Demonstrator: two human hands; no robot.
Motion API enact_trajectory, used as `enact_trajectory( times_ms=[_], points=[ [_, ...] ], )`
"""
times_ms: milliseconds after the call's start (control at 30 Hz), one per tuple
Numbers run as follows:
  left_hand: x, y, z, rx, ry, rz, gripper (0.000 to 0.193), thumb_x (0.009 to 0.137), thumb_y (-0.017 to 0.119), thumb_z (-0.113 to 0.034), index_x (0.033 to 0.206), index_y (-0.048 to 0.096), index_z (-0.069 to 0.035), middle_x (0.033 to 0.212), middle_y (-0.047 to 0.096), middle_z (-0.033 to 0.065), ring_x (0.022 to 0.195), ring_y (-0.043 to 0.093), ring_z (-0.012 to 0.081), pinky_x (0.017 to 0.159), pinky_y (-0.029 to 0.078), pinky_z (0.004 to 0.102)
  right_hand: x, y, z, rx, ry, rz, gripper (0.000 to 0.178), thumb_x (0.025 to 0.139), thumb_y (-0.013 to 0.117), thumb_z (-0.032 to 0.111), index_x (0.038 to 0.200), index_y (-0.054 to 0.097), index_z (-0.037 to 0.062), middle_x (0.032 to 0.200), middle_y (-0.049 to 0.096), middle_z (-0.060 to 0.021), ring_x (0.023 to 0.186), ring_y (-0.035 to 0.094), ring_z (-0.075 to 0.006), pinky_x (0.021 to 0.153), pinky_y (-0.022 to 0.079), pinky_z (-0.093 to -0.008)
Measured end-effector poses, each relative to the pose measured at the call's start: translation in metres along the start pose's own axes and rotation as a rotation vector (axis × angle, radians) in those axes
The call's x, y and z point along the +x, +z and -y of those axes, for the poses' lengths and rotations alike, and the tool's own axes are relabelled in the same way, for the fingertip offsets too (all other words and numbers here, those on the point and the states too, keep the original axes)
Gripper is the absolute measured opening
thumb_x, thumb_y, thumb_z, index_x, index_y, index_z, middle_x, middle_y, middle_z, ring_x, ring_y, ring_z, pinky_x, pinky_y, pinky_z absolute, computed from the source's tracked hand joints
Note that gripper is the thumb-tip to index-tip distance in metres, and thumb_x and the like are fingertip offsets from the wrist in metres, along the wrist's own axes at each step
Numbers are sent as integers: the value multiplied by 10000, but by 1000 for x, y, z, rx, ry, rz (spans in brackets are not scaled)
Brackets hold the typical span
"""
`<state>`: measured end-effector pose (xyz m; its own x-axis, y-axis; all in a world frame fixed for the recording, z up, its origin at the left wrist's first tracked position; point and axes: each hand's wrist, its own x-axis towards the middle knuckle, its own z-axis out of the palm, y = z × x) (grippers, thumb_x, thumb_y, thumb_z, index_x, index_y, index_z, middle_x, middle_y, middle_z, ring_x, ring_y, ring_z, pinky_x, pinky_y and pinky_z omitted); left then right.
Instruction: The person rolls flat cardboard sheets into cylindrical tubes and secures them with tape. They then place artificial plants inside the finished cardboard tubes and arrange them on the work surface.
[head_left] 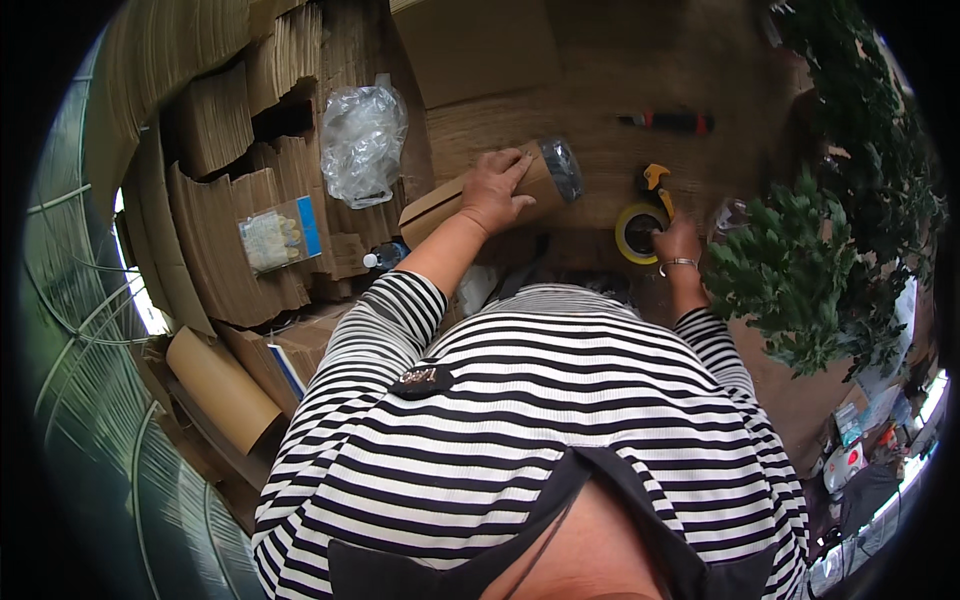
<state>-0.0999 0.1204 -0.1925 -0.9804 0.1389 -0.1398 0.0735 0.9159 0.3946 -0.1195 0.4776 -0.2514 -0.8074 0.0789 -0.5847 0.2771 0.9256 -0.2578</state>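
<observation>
A long, narrow cardboard box (545, 190) lies slantwise on the wooden table. My left hand (497, 190) is over its top, with the fingers bent round it. Shiny, greyish see-through film or tape (562, 168) covers the box's right end. To the right, my right hand (678, 240) grips a yellow tape dispenser (656, 177) with a roll of tape (625, 236) in it. Some of the right fingers are hidden behind the roll. A red and black tool (675, 122) with a thin tip lies beyond both hands.
Stacked cardboard (220, 215) fills the left side, with a crumpled clear plastic bag (362, 145) on it. A small bottle (385, 257) lies near my left forearm. Green leafy branches (790, 270) crowd the right side. A brown paper roll (222, 390) stands at the lower left.
</observation>
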Motion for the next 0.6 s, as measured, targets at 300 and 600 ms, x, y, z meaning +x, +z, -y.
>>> enact_trajectory(
  times_ms=[300, 600],
  points=[
    [-9, 3, -3, -144, 103, -55, 703, 639, 880, -218, 1285, 622, -116, 1293, 548, 67, 1226, 489, 310, 1050, 447, 407, -46, -50, 50, 731, -215, 51, 643, 766, 703, 48, 1390, 559, -5, 1265, 650, -82, 1124, 627, -153, 974, 486, -274],
    [-9, 6, 6, -181, 67, -46, 718, 669, 867, -249, 1330, 599, -167, 1363, 533, 33, 1247, 487, 303, 1016, 496, 428, -44, -81, 140, 790, -126, 66, 684, 805, 700, 80, 1455, 494, 24, 1275, 612, -69, 1040, 600, -136, 851, 490, -251]
  ],
)
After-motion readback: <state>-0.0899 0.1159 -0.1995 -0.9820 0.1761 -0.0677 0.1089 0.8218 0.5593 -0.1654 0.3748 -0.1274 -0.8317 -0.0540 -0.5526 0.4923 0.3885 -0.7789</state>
